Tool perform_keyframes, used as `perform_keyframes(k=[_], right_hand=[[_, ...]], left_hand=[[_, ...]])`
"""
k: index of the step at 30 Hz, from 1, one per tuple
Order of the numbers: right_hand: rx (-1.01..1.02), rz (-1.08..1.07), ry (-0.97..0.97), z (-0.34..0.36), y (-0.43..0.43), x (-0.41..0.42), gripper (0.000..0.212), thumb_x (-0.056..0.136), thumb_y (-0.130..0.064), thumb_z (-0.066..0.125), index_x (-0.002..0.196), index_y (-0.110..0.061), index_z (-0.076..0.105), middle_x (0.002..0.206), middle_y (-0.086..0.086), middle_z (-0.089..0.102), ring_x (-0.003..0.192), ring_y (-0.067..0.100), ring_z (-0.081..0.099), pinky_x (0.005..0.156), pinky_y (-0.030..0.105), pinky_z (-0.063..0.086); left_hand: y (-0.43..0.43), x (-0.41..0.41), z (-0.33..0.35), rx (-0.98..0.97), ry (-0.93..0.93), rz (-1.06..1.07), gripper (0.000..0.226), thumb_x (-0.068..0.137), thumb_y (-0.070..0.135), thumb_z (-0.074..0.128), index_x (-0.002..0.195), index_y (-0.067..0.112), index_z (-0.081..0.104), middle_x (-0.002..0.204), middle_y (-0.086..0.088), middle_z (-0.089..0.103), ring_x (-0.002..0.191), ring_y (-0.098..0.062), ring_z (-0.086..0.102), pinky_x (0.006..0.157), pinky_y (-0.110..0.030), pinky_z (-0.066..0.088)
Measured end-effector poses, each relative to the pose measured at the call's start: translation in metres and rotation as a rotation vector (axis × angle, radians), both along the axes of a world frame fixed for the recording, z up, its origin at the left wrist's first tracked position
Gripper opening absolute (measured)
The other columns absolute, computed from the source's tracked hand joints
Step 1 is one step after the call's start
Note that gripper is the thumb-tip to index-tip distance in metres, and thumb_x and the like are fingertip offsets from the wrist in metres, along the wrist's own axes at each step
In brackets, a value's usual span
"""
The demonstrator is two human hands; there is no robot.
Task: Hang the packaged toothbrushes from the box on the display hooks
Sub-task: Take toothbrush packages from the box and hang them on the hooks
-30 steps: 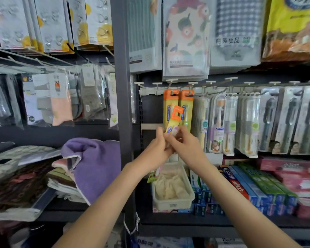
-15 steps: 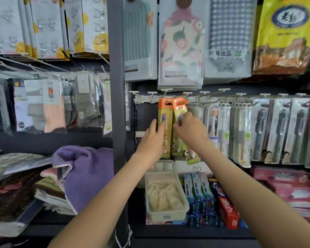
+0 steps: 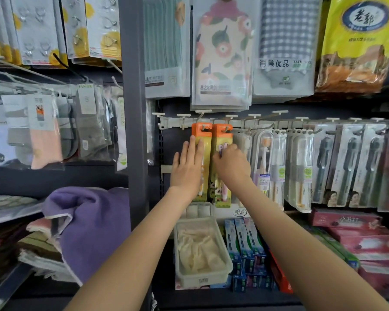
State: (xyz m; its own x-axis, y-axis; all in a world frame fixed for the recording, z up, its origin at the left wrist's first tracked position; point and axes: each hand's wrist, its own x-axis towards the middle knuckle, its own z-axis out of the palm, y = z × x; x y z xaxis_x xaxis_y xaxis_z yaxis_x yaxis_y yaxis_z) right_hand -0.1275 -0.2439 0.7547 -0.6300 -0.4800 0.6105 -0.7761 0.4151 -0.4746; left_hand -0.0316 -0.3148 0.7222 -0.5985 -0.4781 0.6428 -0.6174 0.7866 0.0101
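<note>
Right toothbrush pack [image 3: 223,136] hangs on the display hooks [image 3: 201,116], touching the left toothbrush pack [image 3: 206,151]. The left hand [image 3: 186,167] presses flat, fingers straight, on the left one; the right hand [image 3: 231,163] pinches the right one. Seating looks nearly done; next, let go gently.

A shop: rows of packaged toothbrushes [image 3: 299,169], socks [image 3: 43,131] and towels [image 3: 222,55] hang from display hooks [image 3: 234,122], with toothpaste boxes [image 3: 245,243] shelved below.

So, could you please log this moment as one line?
step: hanging | left hand: flat on left orange pack | right hand: pinches right orange pack | both packs on hooks
</note>
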Motion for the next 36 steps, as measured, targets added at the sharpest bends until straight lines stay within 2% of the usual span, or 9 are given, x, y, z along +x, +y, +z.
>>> perform_keyframes(k=[3, 6, 10, 14, 22, 27, 30, 33, 36], right_hand=[[-0.009, 0.026, -0.017, -0.013, 0.008, 0.006, 0.044, 0.099, -0.030, 0.042, 0.130, 0.001, 0.037, 0.120, 0.019, 0.058, 0.105, 0.035, 0.060, 0.070, 0.035, 0.044], [-0.117, 0.120, 0.090, -0.045, 0.037, 0.016, 0.054, 0.100, -0.031, 0.042, 0.146, -0.008, 0.027, 0.130, 0.015, 0.053, 0.108, 0.032, 0.058, 0.075, 0.039, 0.048], [-0.061, 0.192, 0.240, -0.124, 0.099, 0.020, 0.046, 0.097, -0.017, 0.050, 0.140, -0.007, 0.041, 0.123, 0.016, 0.058, 0.101, 0.033, 0.060, 0.064, 0.035, 0.047], [0.109, 0.233, 0.216, -0.195, 0.160, 0.015, 0.035, 0.093, -0.015, 0.054, 0.125, 0.000, 0.054, 0.106, 0.017, 0.065, 0.087, 0.035, 0.064, 0.056, 0.036, 0.049], [0.339, 0.352, 0.102, -0.325, 0.256, -0.014, 0.027, 0.085, -0.011, 0.067, 0.110, -0.005, 0.060, 0.089, 0.010, 0.066, 0.074, 0.029, 0.065, 0.048, 0.030, 0.047], [0.582, 0.419, -0.096, -0.442, 0.324, -0.055, 0.028, 0.086, -0.015, 0.066, 0.111, -0.003, 0.060, 0.093, 0.012, 0.065, 0.083, 0.033, 0.065, 0.055, 0.037, 0.052], [0.802, 0.388, -0.263, -0.519, 0.365, -0.069, 0.038, 0.095, -0.025, 0.056, 0.128, -0.007, 0.053, 0.111, 0.010, 0.063, 0.100, 0.029, 0.062, 0.069, 0.036, 0.052], [0.994, 0.344, -0.411, -0.597, 0.392, -0.074, 0.046, 0.100, -0.033, 0.042, 0.142, -0.014, 0.036, 0.129, 0.002, 0.053, 0.118, 0.019, 0.052, 0.087, 0.028, 0.046], [1.084, 0.341, -0.544, -0.681, 0.403, -0.077, 0.050, 0.101, -0.034, 0.040, 0.146, -0.017, 0.027, 0.134, 0.001, 0.048, 0.122, 0.018, 0.048, 0.094, 0.028, 0.043]], left_hand=[[0.007, 0.005, -0.011, 0.032, 0.071, -0.066, 0.092, 0.093, 0.007, 0.055, 0.152, 0.016, -0.015, 0.160, -0.010, -0.019, 0.148, -0.027, -0.011, 0.119, -0.041, -0.002], [0.027, 0.017, -0.030, 0.041, 0.180, -0.181, 0.074, 0.093, 0.003, 0.054, 0.154, 0.008, 0.011, 0.161, -0.014, 0.004, 0.149, -0.028, 0.005, 0.120, -0.042, 0.006], [0.074, 0.027, -0.090, -0.047, 0.286, -0.354, 0.058, 0.087, 0.003, 0.063, 0.142, 0.001, 0.042, 0.148, -0.019, 0.039, 0.136, -0.034, 0.038, 0.112, -0.044, 0.029], [0.139, 0.031, -0.176, 0.045, 0.190, -0.421, 0.054, 0.078, 0.003, 0.074, 0.128, -0.002, 0.055, 0.133, -0.022, 0.055, 0.119, -0.037, 0.057, 0.096, -0.046, 0.048], [0.240, 0.028, -0.318, 0.334, -0.066, -0.318, 0.052, 0.080, 0.012, 0.075, 0.128, 0.002, 0.057, 0.127, -0.015, 0.060, 0.111, -0.029, 0.063, 0.089, -0.038, 0.053], [0.301, 0.025, -0.427, 0.725, -0.333, -0.097, 0.050, 0.099, 0.024, 0.048, 0.146, 0.011, 0.038, 0.151, -0.007, 0.036, 0.135, -0.025, 0.040, 0.108, -0.034, 0.037], [0.332, 0.031, -0.497, 0.988, -0.488, 0.004, 0.052, 0.102, 0.024, 0.041, 0.151, 0.017, 0.025, 0.157, -0.001, 0.020, 0.136, -0.020, 0.036, 0.105, -0.029, 0.038], [0.346, 0.036, -0.566, 1.065, -0.645, 0.068, 0.054, 0.102, 0.029, 0.039, 0.152, 0.022, 0.018, 0.158, 0.002, 0.016, 0.130, -0.018, 0.041, 0.100, -0.027, 0.041], [0.347, 0.036, -0.642, 1.084, -0.724, 0.103, 0.054, 0.101, 0.030, 0.042, 0.150, 0.022, 0.022, 0.155, 0.000, 0.022, 0.128, -0.017, 0.041, 0.103, -0.028, 0.038]])
